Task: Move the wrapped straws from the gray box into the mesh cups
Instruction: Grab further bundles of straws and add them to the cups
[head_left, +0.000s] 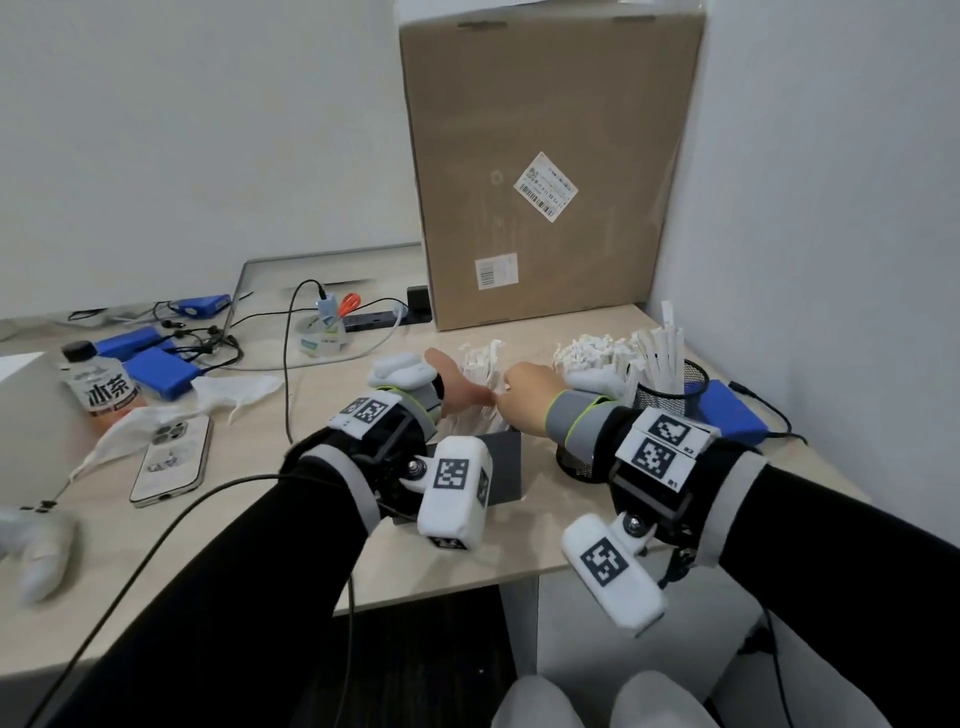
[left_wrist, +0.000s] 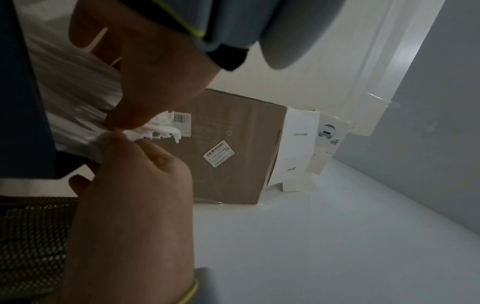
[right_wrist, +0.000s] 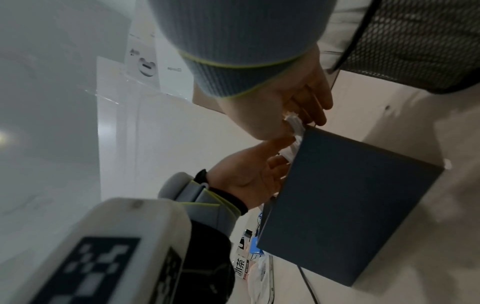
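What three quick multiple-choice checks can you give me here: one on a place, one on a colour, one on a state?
1. Where does the mesh cup that holds straws stand, seen from the gray box?
A. To its left
B. To its right
C. In front of it, at the table edge

2. What colour is the tall cardboard box at the back?
A. Red
B. Brown
C. Green

3. What are the left hand and right hand doing?
A. Both pinch the wrapped straws at the top of the gray box
B. Both lie flat on the table
C. One holds the phone

Key: B, the head view shows the cup on the right side; B, plain brown card; A, both wrist views show fingertips closed on the white wrappers.
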